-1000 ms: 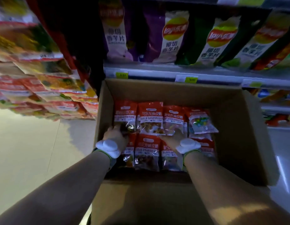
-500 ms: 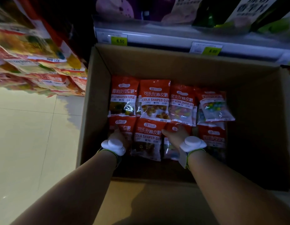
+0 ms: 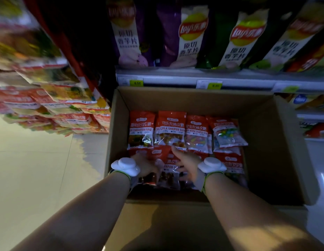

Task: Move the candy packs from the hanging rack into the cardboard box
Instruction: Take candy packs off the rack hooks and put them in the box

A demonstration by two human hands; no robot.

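While both your hands reach into the cardboard box, your left hand and right hand curl their fingers around a near-row cola candy pack; more packs fill the hanging rack.

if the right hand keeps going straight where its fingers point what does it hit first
Most likely the cola shaped gummy pack in the back row; the right hand points up-left toward it, already near its lower edge.

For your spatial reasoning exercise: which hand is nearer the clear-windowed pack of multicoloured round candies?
Right. The right hand lies below-left of that pack; the left hand lies farther left.
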